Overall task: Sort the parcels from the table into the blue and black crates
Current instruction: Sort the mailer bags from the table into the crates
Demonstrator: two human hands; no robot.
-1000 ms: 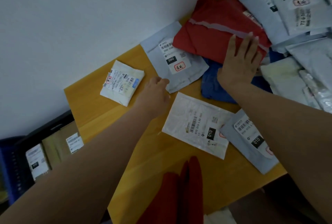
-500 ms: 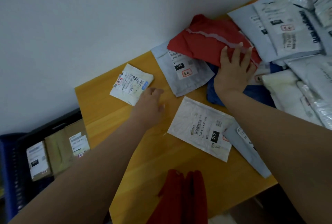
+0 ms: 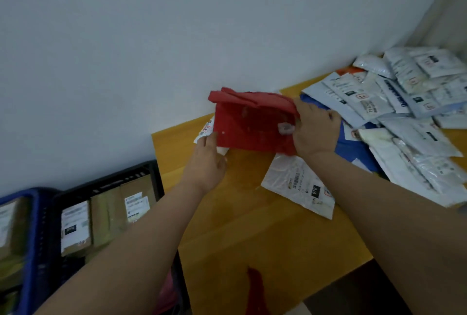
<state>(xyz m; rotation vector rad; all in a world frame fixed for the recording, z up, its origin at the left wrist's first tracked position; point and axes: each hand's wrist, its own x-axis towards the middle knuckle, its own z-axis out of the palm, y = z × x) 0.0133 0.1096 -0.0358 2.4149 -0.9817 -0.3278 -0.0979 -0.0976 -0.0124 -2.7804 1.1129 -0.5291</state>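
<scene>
The right hand (image 3: 314, 129) gripped the red parcel (image 3: 252, 122) at its right edge, fingers curled round the folded material, and held it raised and tilted above the far part of the yellow table (image 3: 252, 239). The left hand (image 3: 206, 160) met the lower left corner of the red parcel with its fingers extended; whether those fingers pinched the edge could not be determined. A small white parcel (image 3: 206, 129) lay on the table just behind the left hand, partly hidden by the red parcel. A flat white parcel marked 010 (image 3: 300, 185) lay on the table below the right wrist. A blue parcel (image 3: 350, 145) lay partly under the right forearm, at the edge of a pile of white and grey parcels (image 3: 404, 117) that occupied the right end of the table. The black crate (image 3: 106, 185) stood on the floor to the left of the table and contained brown labelled parcels (image 3: 106, 213). The blue crate (image 3: 30, 226) stood directly beside the black crate, on its left, and also held parcels.
</scene>
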